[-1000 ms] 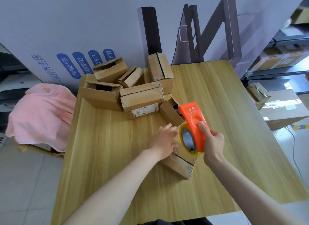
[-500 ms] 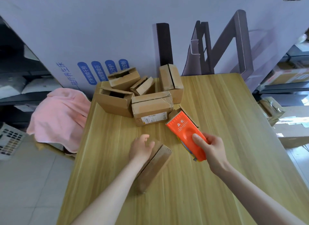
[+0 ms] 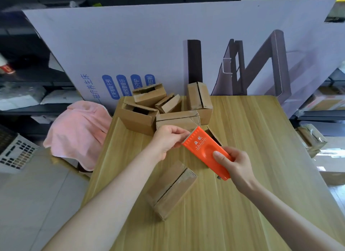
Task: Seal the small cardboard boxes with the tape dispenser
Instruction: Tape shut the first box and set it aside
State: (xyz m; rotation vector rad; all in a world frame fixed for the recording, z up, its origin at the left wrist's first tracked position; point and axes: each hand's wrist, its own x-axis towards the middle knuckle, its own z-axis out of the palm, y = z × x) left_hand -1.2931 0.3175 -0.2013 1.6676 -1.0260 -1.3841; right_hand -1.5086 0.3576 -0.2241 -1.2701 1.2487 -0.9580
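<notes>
My right hand (image 3: 235,166) holds the orange tape dispenser (image 3: 206,151) above the wooden table (image 3: 252,157), its toothed end pointing up-left. My left hand (image 3: 168,140) is at that toothed end, fingers pinched at the tape's edge; the tape itself is too thin to make out. A small cardboard box (image 3: 171,189) lies on the table just below both hands, untouched, its top seam facing up. Several more small cardboard boxes (image 3: 168,110) are heaped at the table's far left, some with open flaps.
A big printed cardboard sheet (image 3: 168,54) stands behind the table. A pink cloth (image 3: 78,131) is draped beside the table's left edge, with a white crate (image 3: 15,151) on the floor. Packed boxes and shelves are on the right.
My left hand let go of the near box and rose to the dispenser's toothed end. The box now lies free on the table. The view has tilted upward.
</notes>
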